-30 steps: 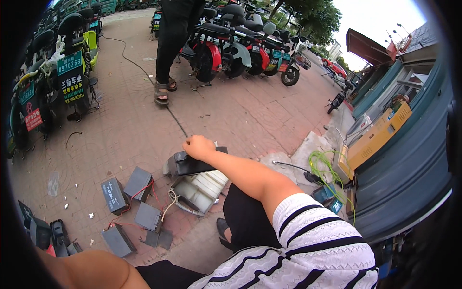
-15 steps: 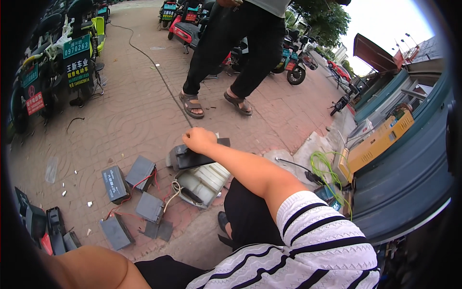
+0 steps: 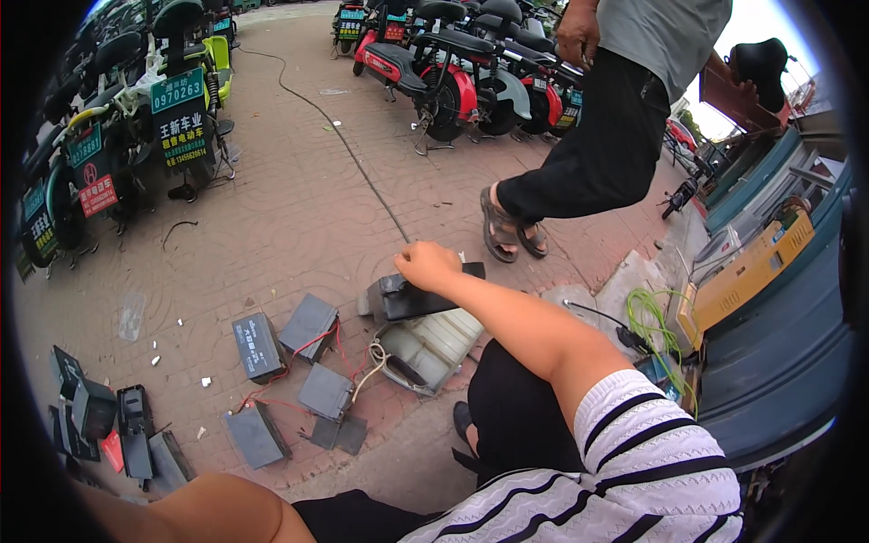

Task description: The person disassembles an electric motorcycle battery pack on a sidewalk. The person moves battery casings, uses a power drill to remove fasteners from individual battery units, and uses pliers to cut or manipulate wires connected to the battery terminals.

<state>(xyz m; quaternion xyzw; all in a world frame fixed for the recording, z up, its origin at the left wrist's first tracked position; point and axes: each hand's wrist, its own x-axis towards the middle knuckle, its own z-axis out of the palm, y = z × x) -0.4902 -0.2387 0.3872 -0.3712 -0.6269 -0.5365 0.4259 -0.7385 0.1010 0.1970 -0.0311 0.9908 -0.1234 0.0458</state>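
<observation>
My right hand (image 3: 428, 267) is closed in a fist above a black box-like case (image 3: 418, 297). The far end of a dark cable (image 3: 362, 167) meets the fist, but what lies inside my fingers is hidden. Under the case is an open, pale plastic casing (image 3: 430, 344) with a whitish cord (image 3: 368, 369) at its left side. To the left lie several grey block batteries (image 3: 310, 323), joined by red wires (image 3: 328, 339). A bare part of my left arm (image 3: 204, 511) shows at the lower left; its hand is out of view.
A person (image 3: 588, 136) in black trousers and sandals stands just ahead on the right. Parked electric scooters (image 3: 439, 72) line the back and left. Black empty battery cases (image 3: 136, 430) lie at lower left. Green cable (image 3: 654, 326) and a yellow cabinet (image 3: 747, 271) are on the right.
The other person has stepped to the right, baring the red scooters behind. My view has turned slightly left, while my right fist keeps its place over the black case.
</observation>
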